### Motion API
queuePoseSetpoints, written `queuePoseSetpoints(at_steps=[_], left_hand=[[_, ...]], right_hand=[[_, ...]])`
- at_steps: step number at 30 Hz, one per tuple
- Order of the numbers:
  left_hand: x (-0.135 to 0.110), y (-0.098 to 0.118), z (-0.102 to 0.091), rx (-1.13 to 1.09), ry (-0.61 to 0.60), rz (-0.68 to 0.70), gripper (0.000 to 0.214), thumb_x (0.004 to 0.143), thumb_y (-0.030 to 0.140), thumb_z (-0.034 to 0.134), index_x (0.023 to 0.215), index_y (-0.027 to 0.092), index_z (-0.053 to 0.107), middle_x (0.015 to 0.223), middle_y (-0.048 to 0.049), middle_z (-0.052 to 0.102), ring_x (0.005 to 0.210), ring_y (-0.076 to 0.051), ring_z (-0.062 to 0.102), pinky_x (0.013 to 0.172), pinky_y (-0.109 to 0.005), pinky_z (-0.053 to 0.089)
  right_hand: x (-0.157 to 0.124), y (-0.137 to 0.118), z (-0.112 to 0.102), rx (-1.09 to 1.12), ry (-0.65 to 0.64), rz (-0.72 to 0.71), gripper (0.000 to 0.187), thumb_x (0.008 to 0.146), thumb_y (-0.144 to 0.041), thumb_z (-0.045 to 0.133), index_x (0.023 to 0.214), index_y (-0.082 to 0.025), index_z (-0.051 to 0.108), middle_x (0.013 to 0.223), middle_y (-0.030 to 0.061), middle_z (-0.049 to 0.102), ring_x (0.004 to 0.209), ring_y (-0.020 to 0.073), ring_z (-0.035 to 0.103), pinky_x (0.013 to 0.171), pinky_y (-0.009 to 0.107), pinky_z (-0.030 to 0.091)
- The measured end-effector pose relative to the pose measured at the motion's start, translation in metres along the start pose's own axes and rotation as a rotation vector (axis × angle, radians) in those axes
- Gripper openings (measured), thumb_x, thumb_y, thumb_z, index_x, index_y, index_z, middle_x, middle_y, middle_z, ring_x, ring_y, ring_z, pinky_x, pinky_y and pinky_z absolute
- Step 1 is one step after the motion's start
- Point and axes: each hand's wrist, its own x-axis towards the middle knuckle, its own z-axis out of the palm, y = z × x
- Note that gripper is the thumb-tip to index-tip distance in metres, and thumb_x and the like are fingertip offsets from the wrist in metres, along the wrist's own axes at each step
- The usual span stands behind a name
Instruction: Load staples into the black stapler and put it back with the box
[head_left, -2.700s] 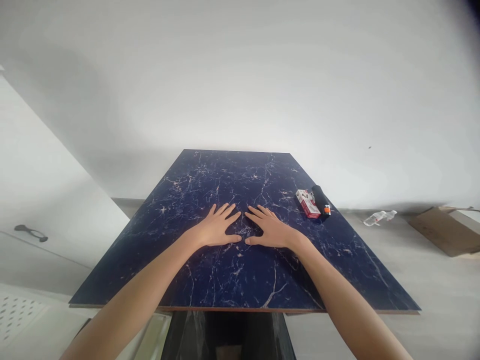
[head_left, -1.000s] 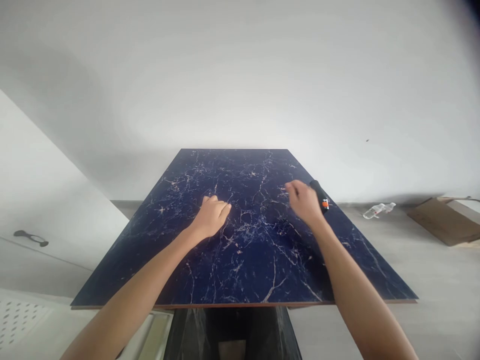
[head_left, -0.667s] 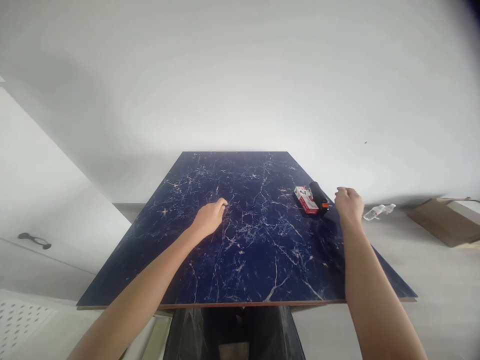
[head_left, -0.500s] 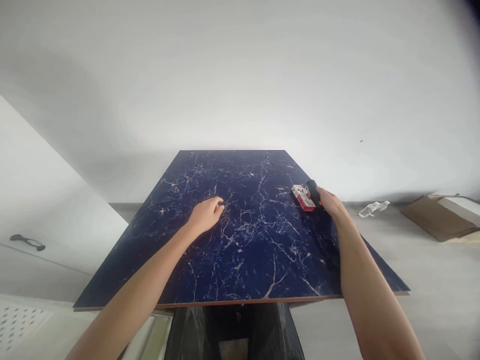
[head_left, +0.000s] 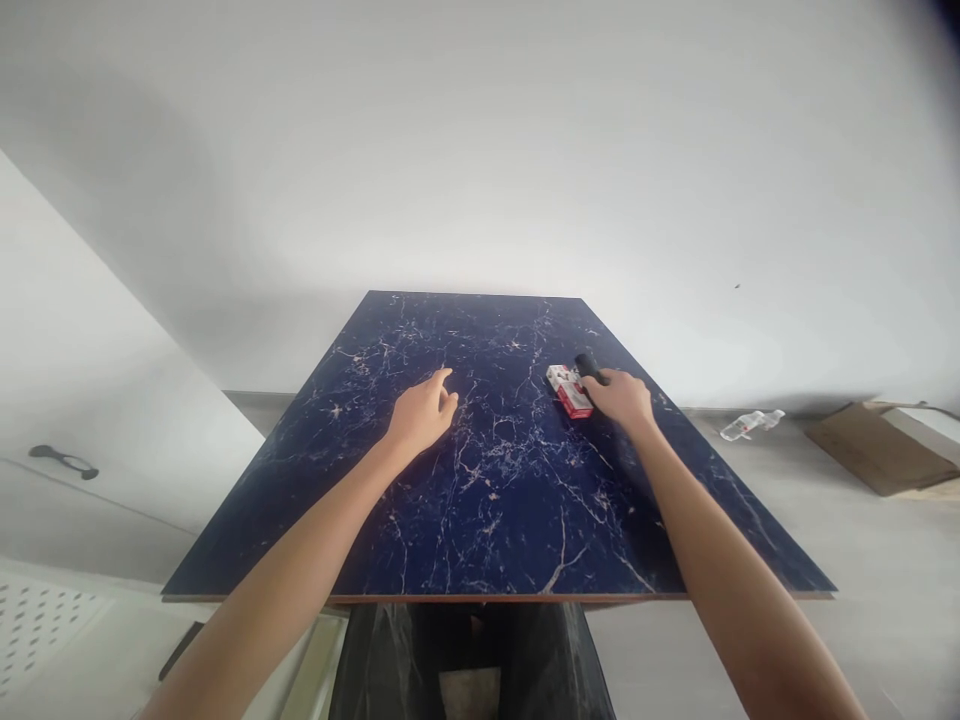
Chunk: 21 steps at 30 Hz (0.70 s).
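Note:
My left hand (head_left: 421,412) is over the middle of the blue marble-patterned table (head_left: 495,540), palm down. Its thumb and index finger are apart, and it holds nothing. Toward the table's right side, my right hand (head_left: 624,396) is closed around a black, roughly cylindrical object (head_left: 587,367) whose kind I cannot make out. Just left of that object is a small red and white box (head_left: 570,391). The two appear to touch; whether my fingers also grip the box is hidden.
A white wall (head_left: 480,150) rises behind the table. On the floor to the right lie a clear plastic bottle (head_left: 750,424) and an open cardboard box (head_left: 874,448). A white cabinet door with a dark handle (head_left: 64,461) stands at the left.
My right hand has moved left, in from the table's right edge, with the black object. The red and white box has shifted left along with it. My left index finger has straightened somewhat.

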Motion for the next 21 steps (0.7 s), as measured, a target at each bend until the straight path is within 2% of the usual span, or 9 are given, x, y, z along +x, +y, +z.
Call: queuePoseSetpoints(at_steps=[5,9,12,14,17,19,21], left_hand=[[0.002,-0.009,0.002,0.022,0.093,-0.052,0.045,0.100,0.034,0.044,0.142,0.017,0.046,0.106,-0.0081,0.071,0.101,-0.026,0.064,0.092,-0.039,0.047],[0.007,-0.020,0.010,0.016,0.204,-0.284,0.041,0.099,0.036,0.044,0.135,0.021,0.054,0.127,-0.0136,0.062,0.122,-0.033,0.053,0.102,-0.046,0.042],[0.012,-0.037,0.008,-0.070,0.292,-0.483,0.038,0.099,0.037,0.043,0.131,0.024,0.058,0.134,-0.0142,0.057,0.128,-0.035,0.048,0.104,-0.049,0.040],[0.015,-0.055,0.001,-0.121,0.342,-0.557,0.037,0.099,0.036,0.039,0.128,0.024,0.060,0.132,-0.0142,0.059,0.126,-0.034,0.050,0.103,-0.050,0.040],[0.013,-0.086,-0.014,-0.139,0.373,-0.545,0.039,0.101,0.034,0.030,0.115,0.022,0.065,0.121,-0.0139,0.064,0.118,-0.033,0.055,0.100,-0.048,0.042],[0.010,-0.105,-0.023,-0.138,0.362,-0.498,0.042,0.102,0.032,0.026,0.105,0.021,0.067,0.112,-0.0134,0.067,0.112,-0.030,0.059,0.097,-0.045,0.044],[0.005,-0.119,-0.028,-0.142,0.335,-0.433,0.040,0.101,0.031,0.029,0.098,0.020,0.068,0.108,-0.0119,0.068,0.111,-0.028,0.060,0.097,-0.040,0.045]], right_hand=[[-0.022,-0.091,0.025,0.151,-0.033,-0.163,0.036,0.080,-0.050,0.055,0.092,-0.023,0.076,0.088,0.0085,0.075,0.085,0.0274,0.068,0.069,0.031,0.044],[-0.044,-0.174,0.051,0.282,-0.074,-0.263,0.032,0.079,-0.048,0.061,0.091,-0.021,0.074,0.089,0.0076,0.075,0.087,0.0266,0.069,0.074,0.030,0.047],[-0.063,-0.235,0.068,0.346,-0.108,-0.299,0.037,0.079,-0.047,0.065,0.105,-0.021,0.072,0.097,0.0096,0.075,0.095,0.0296,0.069,0.082,0.035,0.050],[-0.076,-0.270,0.078,0.406,-0.163,-0.312,0.043,0.083,-0.049,0.063,0.114,-0.019,0.069,0.100,0.0123,0.074,0.098,0.0311,0.069,0.085,0.038,0.051],[-0.092,-0.305,0.089,0.490,-0.223,-0.303,0.051,0.086,-0.052,0.061,0.124,-0.018,0.063,0.104,0.0152,0.072,0.101,0.0319,0.068,0.088,0.042,0.052],[-0.096,-0.315,0.095,0.535,-0.238,-0.284,0.057,0.085,-0.056,0.062,0.127,-0.018,0.060,0.106,0.0157,0.072,0.103,0.0333,0.067,0.091,0.045,0.052],[-0.094,-0.314,0.102,0.610,-0.257,-0.280,0.057,0.086,-0.059,0.060,0.124,-0.017,0.060,0.108,0.0153,0.071,0.107,0.0340,0.066,0.095,0.048,0.050]])
